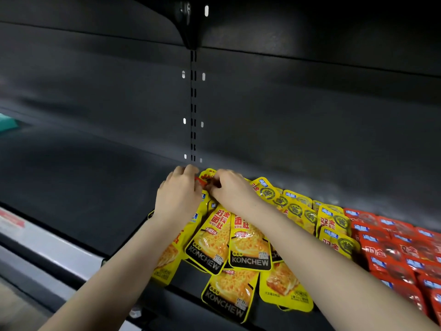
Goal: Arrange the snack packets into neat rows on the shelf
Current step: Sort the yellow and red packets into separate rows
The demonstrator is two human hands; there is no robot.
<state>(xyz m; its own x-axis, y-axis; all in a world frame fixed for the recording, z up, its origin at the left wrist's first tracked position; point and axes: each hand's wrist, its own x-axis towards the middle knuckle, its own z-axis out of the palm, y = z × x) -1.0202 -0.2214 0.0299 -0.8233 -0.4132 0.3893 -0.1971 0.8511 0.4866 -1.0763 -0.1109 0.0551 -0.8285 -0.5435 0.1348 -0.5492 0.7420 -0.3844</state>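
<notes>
Several yellow KONCHEW snack packets [248, 244] lie overlapping and fanned on the dark shelf [78, 187], some hanging over its front edge. Both hands meet at the back of the pile near the rear wall. My left hand [177, 194] and my right hand [232, 191] have curled fingers pinching the top of a yellow and red packet [207, 176] between them. That packet is mostly hidden by the hands. Red snack packets [396, 247] are packed in rows to the right.
A slotted upright rail [193, 103] runs down the black back panel above the hands. The upper shelf's bracket [189, 22] hangs overhead. A grey price strip [47, 249] lines the shelf front at lower left. A teal object [7, 123] shows at the far left.
</notes>
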